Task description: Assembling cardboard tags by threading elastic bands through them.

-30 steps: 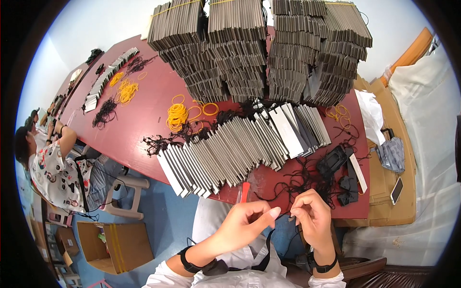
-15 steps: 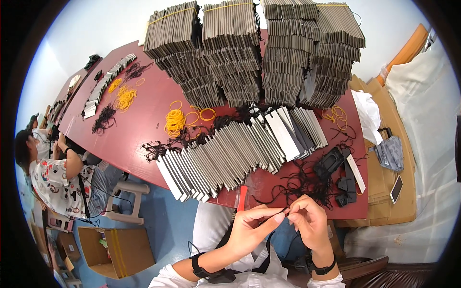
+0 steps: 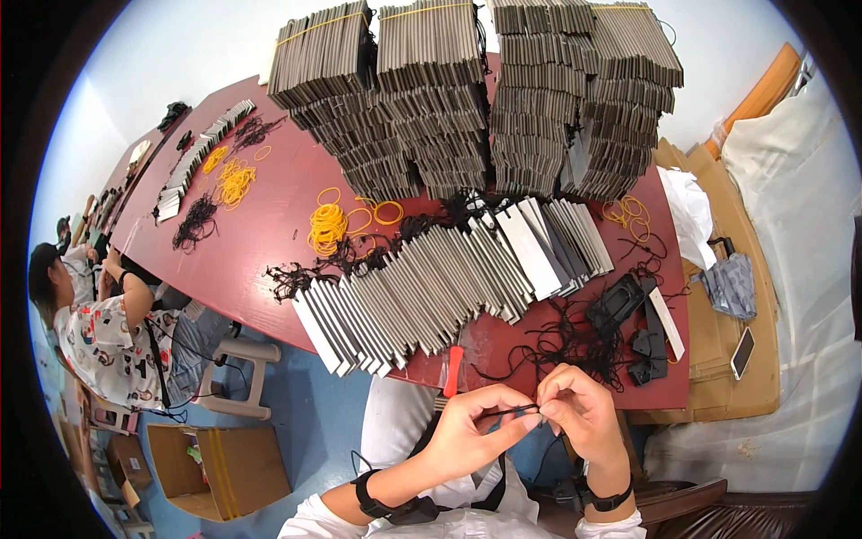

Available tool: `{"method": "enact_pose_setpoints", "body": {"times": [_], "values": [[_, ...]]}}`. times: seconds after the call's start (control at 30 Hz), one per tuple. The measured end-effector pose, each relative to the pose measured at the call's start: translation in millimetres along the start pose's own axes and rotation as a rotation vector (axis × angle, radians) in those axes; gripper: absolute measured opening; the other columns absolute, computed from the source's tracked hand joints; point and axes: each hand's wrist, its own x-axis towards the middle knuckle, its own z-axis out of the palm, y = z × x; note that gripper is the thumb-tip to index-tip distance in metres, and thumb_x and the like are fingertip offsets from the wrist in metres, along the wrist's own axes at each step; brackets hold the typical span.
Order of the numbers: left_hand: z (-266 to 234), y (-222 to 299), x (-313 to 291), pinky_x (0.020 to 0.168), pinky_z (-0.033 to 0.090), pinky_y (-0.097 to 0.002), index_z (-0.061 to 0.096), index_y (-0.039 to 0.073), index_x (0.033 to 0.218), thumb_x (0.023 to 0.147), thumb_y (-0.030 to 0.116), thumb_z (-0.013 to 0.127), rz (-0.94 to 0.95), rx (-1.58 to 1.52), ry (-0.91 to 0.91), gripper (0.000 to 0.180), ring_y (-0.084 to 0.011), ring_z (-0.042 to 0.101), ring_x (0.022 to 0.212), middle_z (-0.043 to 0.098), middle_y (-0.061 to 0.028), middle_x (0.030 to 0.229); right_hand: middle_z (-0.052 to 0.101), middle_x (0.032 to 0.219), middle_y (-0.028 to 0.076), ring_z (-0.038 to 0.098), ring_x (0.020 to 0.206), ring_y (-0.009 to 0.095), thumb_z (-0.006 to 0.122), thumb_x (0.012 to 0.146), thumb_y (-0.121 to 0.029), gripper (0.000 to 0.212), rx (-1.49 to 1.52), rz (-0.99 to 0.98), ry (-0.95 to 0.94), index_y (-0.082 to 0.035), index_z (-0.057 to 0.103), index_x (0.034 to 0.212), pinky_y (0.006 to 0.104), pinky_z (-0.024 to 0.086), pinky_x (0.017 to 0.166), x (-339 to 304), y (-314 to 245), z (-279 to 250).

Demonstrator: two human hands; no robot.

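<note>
A thin black cord [image 3: 512,410] is stretched between my hands, just off the table's near edge. My left hand [image 3: 480,427] pinches it between thumb and fingers. My right hand [image 3: 579,411] has its fingertips closed on the cord's other end, close to the left fingertips. Beyond my hands lies a tangled heap of black cords [image 3: 579,346]. To its left a long slanting row of thin grey and white flat pieces [image 3: 422,292] stands packed together, black cords trailing from the far ends. A red-handled tool [image 3: 453,370] lies at the table edge near my left hand.
Tall stacks of banded grey pieces [image 3: 431,99] rise at the back of the red table [image 3: 278,207]. Yellow rubber bands [image 3: 328,229] lie left of centre. Black plastic holders [image 3: 620,305] sit right. A phone [image 3: 743,353] rests on cardboard. Another person [image 3: 108,341] sits left, beside a stool [image 3: 247,373].
My left fingers have parted slightly from the cord's middle, so more of the black cord shows between my hands. My hands stay nearly in place.
</note>
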Motion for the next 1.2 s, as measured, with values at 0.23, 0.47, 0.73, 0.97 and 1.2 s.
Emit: {"method": "enact_pose_setpoints", "body": {"times": [0.23,0.47,0.73,0.97,1.2], "values": [[-7.2,7.1,2.9,0.052,0.027,-0.0183,0.061,-0.001,0.100,0.085,0.004,0.067,-0.101,-0.031,-0.120,0.017,0.0007,0.036,0.061,0.055,0.0059,0.082,0.052,0.087,0.005,0.048,0.067,0.007,0.062,0.089,-0.007,0.011,0.032,0.065,-0.051,0.000,0.055,0.090,0.0193,0.040,0.052,3.7,-4.3,-0.8],[-14.6,6.2,6.2,0.052,0.026,-0.0183,0.061,0.000,0.097,0.084,0.000,0.065,-0.005,0.180,-0.203,0.014,0.0009,0.034,0.061,0.054,0.0054,0.083,0.052,0.088,0.005,0.050,0.069,0.009,0.061,0.089,-0.006,0.008,0.028,0.187,-0.137,0.001,0.055,0.090,0.0207,0.045,0.053,4.3,-7.6,-6.0],[-21.4,2.2,6.1,0.064,0.036,-0.0203,0.059,-0.001,0.097,0.088,0.002,0.061,-0.160,-0.193,-0.304,0.010,-0.0024,0.045,0.076,0.057,0.0016,0.089,0.054,0.088,0.004,0.054,0.067,0.008,0.059,0.091,-0.006,0.009,0.124,0.106,-0.098,0.002,0.055,0.093,0.0225,0.046,0.054,-1.9,-2.2,5.4],[-20.3,1.0,5.0,0.055,0.029,-0.0176,0.057,0.002,0.093,0.090,0.007,0.058,-0.074,-0.132,-0.271,0.006,0.0013,0.036,0.064,0.053,0.0052,0.079,0.057,0.076,0.005,0.057,0.064,0.010,0.056,0.093,-0.006,0.009,0.189,0.123,-0.076,0.001,0.051,0.095,0.0225,0.047,0.054,-4.6,-0.3,7.8],[-26.5,3.9,6.2,0.059,0.032,-0.0188,0.059,0.003,0.095,0.093,0.011,0.056,-0.173,-0.293,-0.368,0.009,-0.0007,0.040,0.069,0.056,0.0047,0.083,0.057,0.074,0.005,0.057,0.063,0.010,0.054,0.095,-0.006,0.008,0.122,0.074,-0.139,0.000,0.049,0.096,0.0240,0.047,0.053,-5.8,1.5,7.1]]}}
